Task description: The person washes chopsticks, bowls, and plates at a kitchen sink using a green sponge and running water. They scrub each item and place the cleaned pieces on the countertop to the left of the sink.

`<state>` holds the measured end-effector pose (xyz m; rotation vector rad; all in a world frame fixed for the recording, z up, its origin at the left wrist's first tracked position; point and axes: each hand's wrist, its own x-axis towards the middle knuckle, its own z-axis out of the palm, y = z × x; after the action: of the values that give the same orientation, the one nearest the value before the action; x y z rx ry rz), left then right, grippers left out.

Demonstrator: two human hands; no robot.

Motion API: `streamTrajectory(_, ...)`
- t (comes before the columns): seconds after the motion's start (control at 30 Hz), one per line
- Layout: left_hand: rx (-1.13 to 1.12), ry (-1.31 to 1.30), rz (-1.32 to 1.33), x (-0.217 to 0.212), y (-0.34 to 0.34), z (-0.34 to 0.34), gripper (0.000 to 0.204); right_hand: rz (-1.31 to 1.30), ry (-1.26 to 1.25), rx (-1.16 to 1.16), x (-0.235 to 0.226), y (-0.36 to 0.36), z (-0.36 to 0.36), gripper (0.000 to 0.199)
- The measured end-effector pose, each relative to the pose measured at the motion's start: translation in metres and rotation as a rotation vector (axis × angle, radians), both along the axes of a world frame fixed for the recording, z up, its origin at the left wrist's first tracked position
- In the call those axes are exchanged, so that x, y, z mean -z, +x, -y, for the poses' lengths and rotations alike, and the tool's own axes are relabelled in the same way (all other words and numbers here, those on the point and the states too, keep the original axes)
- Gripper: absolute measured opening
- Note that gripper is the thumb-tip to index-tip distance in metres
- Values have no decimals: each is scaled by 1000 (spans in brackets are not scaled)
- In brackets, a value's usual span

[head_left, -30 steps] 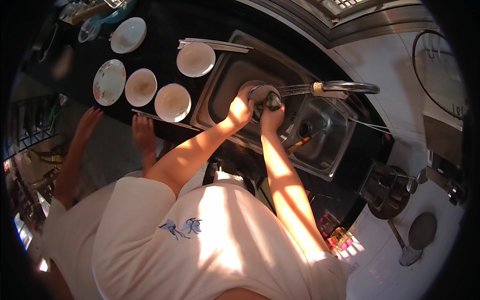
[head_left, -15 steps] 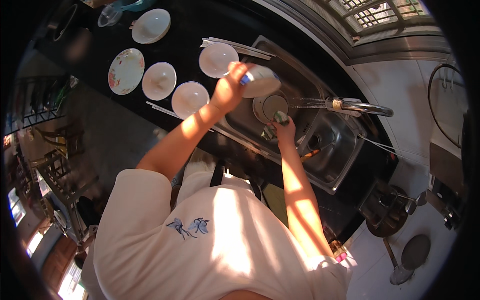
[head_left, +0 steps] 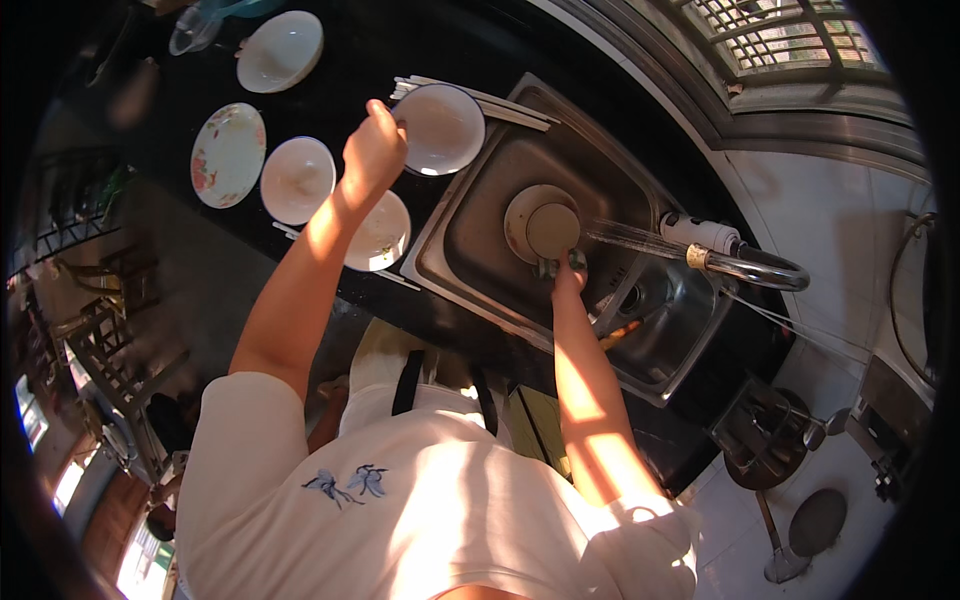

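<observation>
My right hand [head_left: 566,276] grips the lower rim of a round beige bowl [head_left: 541,222], its base toward me, over the steel sink [head_left: 470,245]. Water from the curved faucet [head_left: 742,258] streams onto the bowl. Something small and green shows at my right fingers. My left hand [head_left: 374,150] is stretched over the black counter [head_left: 345,60] with fingers curled against the left rim of a white bowl [head_left: 441,128]. Whether it grips that bowl is unclear.
On the counter lie a floral plate [head_left: 228,155], two white bowls [head_left: 297,180] [head_left: 380,232], another bowl [head_left: 280,50] farther back and chopsticks [head_left: 500,100] behind the sink. A second basin [head_left: 665,320] lies right of the first. A window grille [head_left: 790,40] is at upper right.
Both hands were at the bowl under the faucet; my left hand then swung left, carrying something whitish, to the counter bowl. Another person's hands seen at the left are out of view.
</observation>
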<state>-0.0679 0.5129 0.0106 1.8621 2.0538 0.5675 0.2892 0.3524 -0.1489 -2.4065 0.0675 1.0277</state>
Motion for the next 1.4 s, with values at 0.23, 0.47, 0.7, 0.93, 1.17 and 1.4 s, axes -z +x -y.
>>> streamTrajectory(0.23,-7,15,-277,0,-10,0,55,337,-9,-172,11,-7,-18,76)
streamTrajectory(0.47,44,387,81,-54,20,7,44,202,149,-3,44,4,-21,62)
streamTrajectory(0.7,369,156,457,-32,121,79,33,-306,114,261,61,11,4,43)
streamTrajectory(0.93,206,-357,504,48,174,115,71,-1052,105,102,-27,-31,13,27)
streamTrajectory(1.17,208,-352,677,77,160,116,47,-128,367,-618,-69,-41,23,37)
streamTrajectory(1.4,89,-795,1200,55,163,122,45,561,588,-1135,-168,-34,7,57)
